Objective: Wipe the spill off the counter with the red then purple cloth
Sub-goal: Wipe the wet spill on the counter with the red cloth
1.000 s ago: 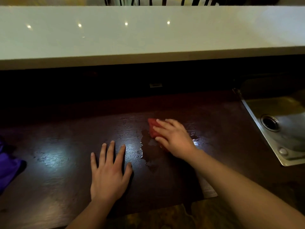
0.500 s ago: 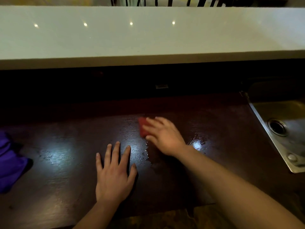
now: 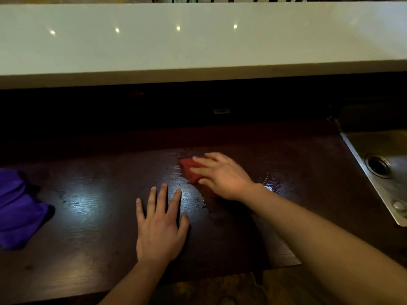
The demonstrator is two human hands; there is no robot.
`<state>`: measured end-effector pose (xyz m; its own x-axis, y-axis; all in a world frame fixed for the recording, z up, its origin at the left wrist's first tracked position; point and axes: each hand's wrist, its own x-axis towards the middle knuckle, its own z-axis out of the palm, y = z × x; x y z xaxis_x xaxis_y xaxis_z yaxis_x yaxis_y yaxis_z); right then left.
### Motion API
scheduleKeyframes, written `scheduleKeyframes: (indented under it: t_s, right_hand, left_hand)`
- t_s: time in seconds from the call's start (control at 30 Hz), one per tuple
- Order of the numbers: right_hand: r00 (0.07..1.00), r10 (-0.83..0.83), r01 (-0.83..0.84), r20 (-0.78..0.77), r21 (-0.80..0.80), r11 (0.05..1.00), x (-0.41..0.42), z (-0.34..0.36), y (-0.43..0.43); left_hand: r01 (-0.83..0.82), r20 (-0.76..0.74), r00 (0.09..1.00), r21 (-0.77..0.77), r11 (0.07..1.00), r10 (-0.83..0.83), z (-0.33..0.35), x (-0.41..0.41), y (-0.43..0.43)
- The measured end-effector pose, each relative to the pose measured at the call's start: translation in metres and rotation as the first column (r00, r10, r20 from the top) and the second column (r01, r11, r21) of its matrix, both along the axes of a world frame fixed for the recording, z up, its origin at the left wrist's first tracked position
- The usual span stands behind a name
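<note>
Pressing the red cloth onto the wet surface

Pressing down flat in the middle of the frame, the right hand (image 3: 222, 176) is lying over the red cloth (image 3: 189, 169), fingers stretched out and close together, pinning the cloth to the dark surface (image 3: 92, 243) rather than gripping it. Only the cloth's upper left corner is showing past the fingertips; the rest is hidden under the palm. The hand is looking slightly blurred.

The left hand (image 3: 159, 227) is resting palm down just below and left of it, fingers spread wide, holding nothing, and it is not touching the cloth.

Wet streaks of the spill (image 3: 269, 184) are glistening to the right of the right wrist, and small drops are shining between the two hands.

The purple cloth (image 3: 17, 208) is lying crumpled at the left edge of the frame, well apart from both hands.

A metal sink (image 3: 374, 150) with a round drain is sitting at the right edge. A pale raised ledge (image 3: 198, 45) is running across the top of the frame, reflecting small points of light.
</note>
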<state>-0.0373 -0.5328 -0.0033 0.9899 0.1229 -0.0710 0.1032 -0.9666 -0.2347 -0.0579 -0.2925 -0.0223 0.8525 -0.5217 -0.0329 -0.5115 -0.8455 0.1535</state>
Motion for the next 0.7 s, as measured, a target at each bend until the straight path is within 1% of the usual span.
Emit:
scheduleKeyframes:
  t_s: [0.03, 0.07, 0.1, 0.13, 0.17, 0.2, 0.23, 0.3, 0.37, 0.4, 0.43, 0.47, 0.5, 0.53, 0.57, 0.6, 0.63, 0.67, 0.7]
  right_hand:
    - [0.995, -0.096, 0.097, 0.017, -0.017, 0.995, 0.000, 0.000, -0.016]
    - [0.971, -0.239, 0.239, 0.030, -0.019, 0.971, 0.001, 0.001, -0.033]
    - [0.920, -0.391, 0.391, 0.034, -0.007, 0.920, 0.003, 0.003, -0.046]
    - [0.862, -0.505, 0.505, 0.039, 0.006, 0.863, 0.007, 0.005, -0.051]
    - [0.822, -0.568, 0.568, 0.050, 0.015, 0.823, 0.013, 0.005, -0.049]
    - [0.812, -0.580, 0.580, 0.059, 0.020, 0.814, 0.019, 0.006, -0.039]
    - [0.831, -0.553, 0.553, 0.052, 0.028, 0.833, 0.023, 0.007, -0.026]
    - [0.913, -0.408, 0.406, 0.013, 0.062, 0.912, 0.023, 0.006, 0.006]
    - [0.990, -0.144, 0.144, -0.004, 0.053, 0.988, 0.005, 0.003, 0.032]
    - [1.000, -0.012, 0.012, -0.006, 0.046, 0.999, -0.010, 0.004, 0.038]
    - [0.998, 0.068, -0.068, -0.006, 0.034, 0.997, -0.025, 0.005, 0.036]
    - [0.997, 0.078, -0.078, 0.003, 0.032, 0.996, -0.036, 0.004, 0.025]
    - [1.000, 0.008, -0.008, 0.020, 0.028, 1.000, -0.044, 0.003, 0.006]
    - [0.991, -0.128, 0.128, 0.028, 0.024, 0.992, -0.050, 0.004, -0.016]
    - [0.951, -0.310, 0.309, 0.024, 0.022, 0.951, -0.054, 0.007, -0.040]
    - [0.878, -0.478, 0.477, 0.017, 0.031, 0.878, -0.058, 0.010, -0.058]
    - [0.808, -0.589, 0.589, 0.005, 0.033, 0.807, -0.061, 0.012, -0.066]
    - [0.774, -0.633, 0.633, 0.003, 0.026, 0.774, -0.063, 0.013, -0.060]
    - [0.792, -0.610, 0.610, 0.003, 0.011, 0.792, -0.066, 0.014, -0.047]
  left_hand:
    - [-0.003, -0.001, 1.000, -0.001, 1.000, 0.003, 0.000, 0.000, 0.000]
    - [-0.005, -0.004, 1.000, -0.001, 1.000, 0.005, 0.000, 0.000, 0.000]
    - [-0.007, -0.007, 1.000, 0.000, 1.000, 0.007, 0.000, 0.000, 0.000]
    - [-0.010, -0.007, 1.000, 0.000, 1.000, 0.010, 0.000, 0.001, -0.001]
    - [-0.012, -0.007, 1.000, 0.001, 1.000, 0.012, 0.000, 0.001, -0.001]
    - [-0.009, -0.008, 1.000, 0.001, 1.000, 0.009, 0.000, 0.000, -0.001]
    - [-0.007, -0.007, 1.000, -0.001, 1.000, 0.007, 0.001, 0.000, -0.001]
    - [-0.008, -0.004, 1.000, -0.005, 1.000, 0.008, 0.002, 0.000, -0.001]
    - [-0.013, -0.005, 1.000, -0.005, 1.000, 0.013, 0.002, 0.000, -0.002]
    - [-0.014, -0.005, 1.000, -0.004, 1.000, 0.014, 0.002, 0.000, -0.002]
    - [-0.014, -0.004, 1.000, -0.004, 1.000, 0.014, 0.001, 0.000, -0.001]
    - [-0.014, -0.004, 1.000, -0.005, 1.000, 0.014, 0.001, 0.000, -0.001]
    - [-0.015, -0.006, 1.000, -0.007, 1.000, 0.015, 0.001, 0.000, -0.001]
    - [-0.015, -0.008, 1.000, -0.010, 1.000, 0.015, 0.001, 0.000, -0.001]
    - [-0.016, -0.008, 1.000, -0.010, 1.000, 0.016, 0.002, 0.000, -0.001]
    - [-0.016, -0.010, 1.000, -0.009, 1.000, 0.016, 0.002, 0.000, -0.001]
    - [-0.016, -0.013, 1.000, -0.007, 1.000, 0.016, 0.004, -0.001, -0.001]
    - [-0.016, -0.017, 1.000, -0.003, 1.000, 0.016, 0.005, -0.001, -0.002]
    - [-0.016, -0.021, 1.000, 0.001, 1.000, 0.016, 0.005, 0.000, -0.002]
